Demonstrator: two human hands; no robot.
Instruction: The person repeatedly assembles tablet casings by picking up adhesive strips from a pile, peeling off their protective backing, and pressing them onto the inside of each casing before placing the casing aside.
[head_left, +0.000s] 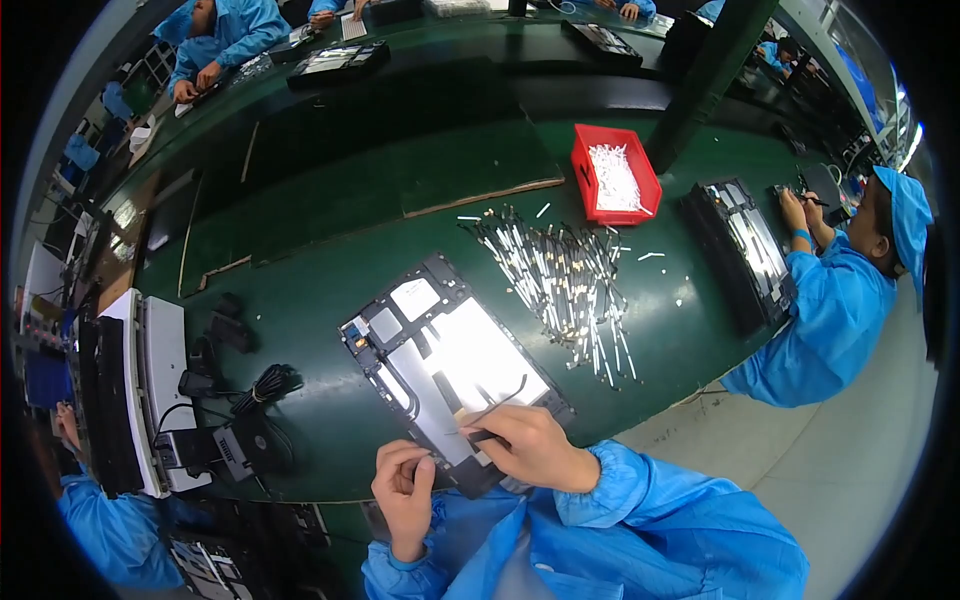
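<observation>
An opened tablet-like device lies slanted on the green bench in front of me, showing a black frame, silver panels and a bright reflection. My right hand is over its lower part, fingers closed on dark, thin tweezers. A thin black cable curves up from beside those fingers across the device. At the device's lower left edge, my left hand has thumb and forefinger pinched together; what is between them, if anything, is too small to make out.
A loose pile of thin black-and-white cables spreads right of the device. Behind it stands a red bin of white pieces. Stacked devices stand near a co-worker at right. Black adapters and cords lie left.
</observation>
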